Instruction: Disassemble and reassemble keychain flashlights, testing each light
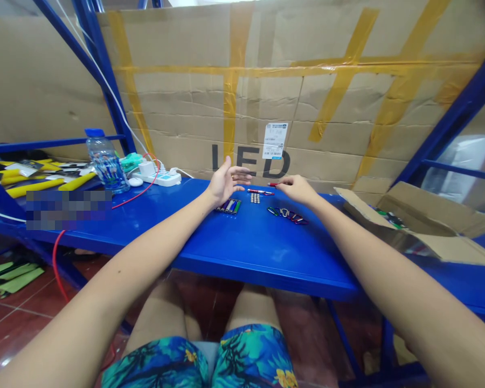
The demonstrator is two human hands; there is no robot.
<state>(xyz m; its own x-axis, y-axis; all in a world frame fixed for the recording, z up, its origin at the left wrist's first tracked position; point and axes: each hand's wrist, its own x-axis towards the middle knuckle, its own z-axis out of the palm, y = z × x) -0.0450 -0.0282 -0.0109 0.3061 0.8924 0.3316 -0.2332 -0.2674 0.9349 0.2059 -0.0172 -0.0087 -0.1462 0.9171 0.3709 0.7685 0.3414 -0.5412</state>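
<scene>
The left hand [225,182] hovers over the blue counter [242,253], fingers spread and slightly curled, palm turned inward, grasping nothing. Just below its heel lies a tight row of small coloured tubes [228,206], side by side on the counter, close to the wrist but not touched. Just beyond its fingertips, toward the right hand, lies a thin red-and-silver pen [261,192]; the fingers are near its end but whether they touch it cannot be told.

The right hand [297,188] rests low on the counter, knuckles up, its fingertips pinched on a small red piece [271,184] just above the pen. Below this hand, on the near side, a little cluster of coloured clips [286,214] lies on the counter. Between the two hands, nearer the person than the pen, sits a small silvery stack of metal parts [255,198].

Well off beyond the left hand stand a clear water bottle [106,164] with a blue cap, a white power strip [157,176] and a red cable [137,196] trailing over the counter's edge. Farther that way lie yellow tools [44,186]. Beyond the right forearm an open cardboard box [416,223] rests with its flaps spread. Behind both hands a large taped cardboard sheet [307,97] stands against the blue frame.
</scene>
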